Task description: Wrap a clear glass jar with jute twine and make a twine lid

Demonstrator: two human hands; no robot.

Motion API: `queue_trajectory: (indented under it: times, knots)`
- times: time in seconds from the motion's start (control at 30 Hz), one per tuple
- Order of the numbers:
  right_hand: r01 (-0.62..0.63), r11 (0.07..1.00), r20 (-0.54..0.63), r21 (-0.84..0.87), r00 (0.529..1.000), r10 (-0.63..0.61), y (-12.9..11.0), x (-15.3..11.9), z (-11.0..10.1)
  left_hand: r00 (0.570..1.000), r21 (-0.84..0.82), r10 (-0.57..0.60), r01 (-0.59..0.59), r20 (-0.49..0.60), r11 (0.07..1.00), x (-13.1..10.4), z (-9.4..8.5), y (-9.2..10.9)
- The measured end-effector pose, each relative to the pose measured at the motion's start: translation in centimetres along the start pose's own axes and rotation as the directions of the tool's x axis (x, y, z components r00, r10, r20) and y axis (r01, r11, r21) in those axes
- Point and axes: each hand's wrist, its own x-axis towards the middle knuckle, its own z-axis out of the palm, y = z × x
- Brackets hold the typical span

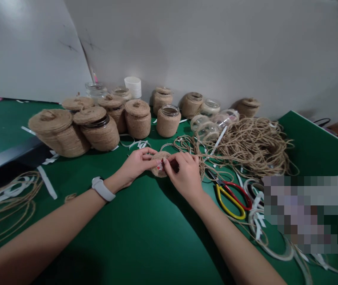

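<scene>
A round lid wound with jute twine [157, 172] is between my two hands, low over the green table. My left hand [137, 164] grips its left edge, thumb on top and fingers behind. With fingers bent in a pinch, my right hand [187, 174] is at the lid's right side. Something small, red and white, shows at the lid's middle by the fingertips; I cannot make out what it is. Strands of twine run from behind my right hand to a big tangled heap of jute twine [255, 146]. What the right fingertips hold is partly hidden.
Scissors [231, 198] with red and yellow handles lie right of my right hand. Several twine-wrapped jars [137, 122] stand at the back, near stacked white cups [133, 87] and clear plastic lids [207, 130]. White tape strips [47, 182] are scattered about. A green partition [314, 142] stands at right.
</scene>
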Motion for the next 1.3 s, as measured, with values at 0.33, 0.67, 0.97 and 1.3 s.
queue_trajectory:
  times: [0.33, 0.67, 0.97, 1.3]
  knots:
    - [0.007, 0.999, 0.059, -0.037, 0.998, -0.005, 0.0, 0.2, -0.3, 0.997, 0.116, 0.011, -0.002, -0.078, 0.993, 0.1, 0.2, -0.3]
    - [0.040, 0.968, 0.079, -0.247, 0.997, -0.021, 1.0, 0.4, -0.7, 0.943, -0.019, 0.119, -0.131, -0.312, 0.991, 0.8, 0.0, -0.6]
    - [0.336, 0.741, 0.253, -0.582, 0.940, -0.228, 5.2, 1.8, -3.6, 0.866, -0.122, 0.139, -0.223, -0.480, 0.967, 1.1, -0.7, -0.6]
    - [0.216, 0.488, 0.167, -0.846, 0.976, -0.141, 18.1, 5.9, -15.1, 0.881, -0.140, 0.153, -0.238, -0.448, 0.961, 0.5, -0.5, -0.4]
